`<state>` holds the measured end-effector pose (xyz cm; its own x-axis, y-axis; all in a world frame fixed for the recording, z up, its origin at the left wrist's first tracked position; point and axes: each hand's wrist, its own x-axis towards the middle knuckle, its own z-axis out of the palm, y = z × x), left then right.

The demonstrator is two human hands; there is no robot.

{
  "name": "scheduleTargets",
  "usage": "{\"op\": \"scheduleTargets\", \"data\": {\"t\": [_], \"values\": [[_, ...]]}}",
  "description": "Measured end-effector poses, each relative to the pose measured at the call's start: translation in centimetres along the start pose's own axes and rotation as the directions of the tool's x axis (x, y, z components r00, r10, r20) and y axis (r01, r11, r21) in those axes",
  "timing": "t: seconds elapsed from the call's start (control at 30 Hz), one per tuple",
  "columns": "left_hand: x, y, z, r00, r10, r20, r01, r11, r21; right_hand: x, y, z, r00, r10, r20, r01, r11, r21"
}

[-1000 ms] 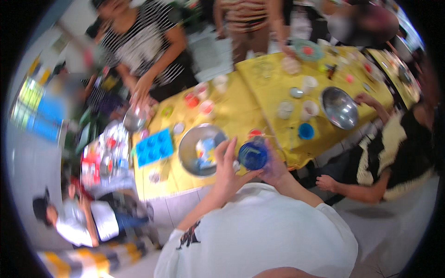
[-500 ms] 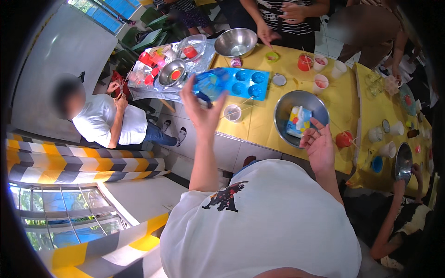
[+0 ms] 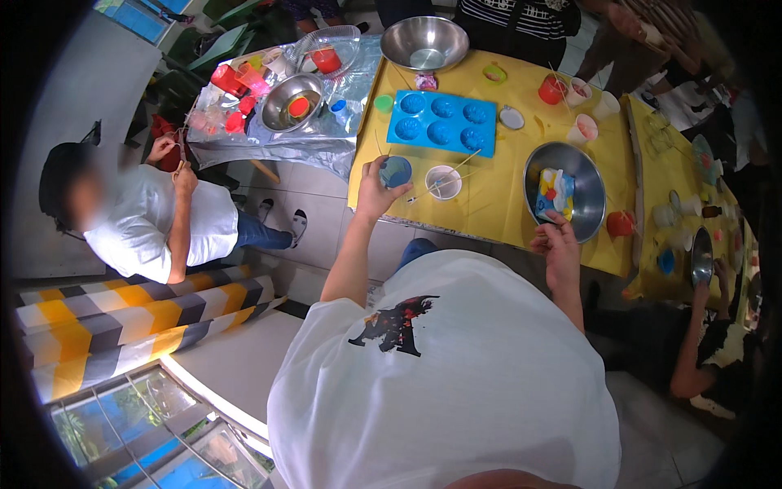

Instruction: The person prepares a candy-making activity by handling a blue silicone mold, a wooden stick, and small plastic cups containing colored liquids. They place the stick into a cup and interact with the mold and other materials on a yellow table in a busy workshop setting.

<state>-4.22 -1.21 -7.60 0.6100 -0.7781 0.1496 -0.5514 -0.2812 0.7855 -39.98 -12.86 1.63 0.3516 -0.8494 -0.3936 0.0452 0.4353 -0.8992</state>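
My left hand (image 3: 376, 189) is closed around a blue see-through cup (image 3: 397, 169) at the near left edge of the yellow-covered table. Just right of it stands a white paper cup (image 3: 444, 182) with thin sticks lying across its top. Beyond the two cups lies a blue silicone mold (image 3: 441, 122) with round patterned cavities. My right hand (image 3: 559, 246) is by the near rim of a steel bowl (image 3: 599, 183), its fingers loosely bent and apart, with nothing visible in them. Inside that bowl sits a white, blue and yellow packet (image 3: 555, 194).
Another steel bowl (image 3: 425, 45) stands at the far edge. Red and white cups (image 3: 582, 129) cluster beyond my right hand. A foil-covered table (image 3: 326, 147) adjoins at left, near a person in a white shirt (image 3: 155, 220). Other people stand around the tables.
My left hand has lowered the blue cup from high in front of me to the table's near edge. My right hand stays by the bowl. The view has shifted.
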Motion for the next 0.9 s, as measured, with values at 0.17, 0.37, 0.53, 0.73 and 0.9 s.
{"op": "scheduleTargets", "data": {"t": [0.17,0.37,0.53,0.73,0.9], "values": [[0.5,-0.1,-1.0,0.996,0.007,0.093,-0.005,1.000,-0.019,-0.1,2.8,2.1,0.997,0.027,0.071,-0.008,0.969,-0.247],[-1.0,-2.4,-3.5,0.989,-0.058,0.135,0.054,0.998,0.036,-0.2,6.2,1.4,0.960,-0.065,0.271,0.271,0.437,-0.857],[-2.3,-8.7,-2.6,0.995,0.006,0.104,-0.011,0.999,0.042,1.4,7.5,0.3,0.966,0.043,0.255,0.249,0.115,-0.962],[-3.6,-9.2,-0.9,0.999,-0.014,0.049,0.013,1.000,0.026,5.6,9.6,-0.6,0.953,0.184,0.238,0.235,0.040,-0.971],[-3.6,-8.8,0.3,0.998,-0.040,-0.054,0.039,0.999,-0.024,7.7,11.1,-2.1,0.963,0.228,0.145,0.121,0.114,-0.986]]}}
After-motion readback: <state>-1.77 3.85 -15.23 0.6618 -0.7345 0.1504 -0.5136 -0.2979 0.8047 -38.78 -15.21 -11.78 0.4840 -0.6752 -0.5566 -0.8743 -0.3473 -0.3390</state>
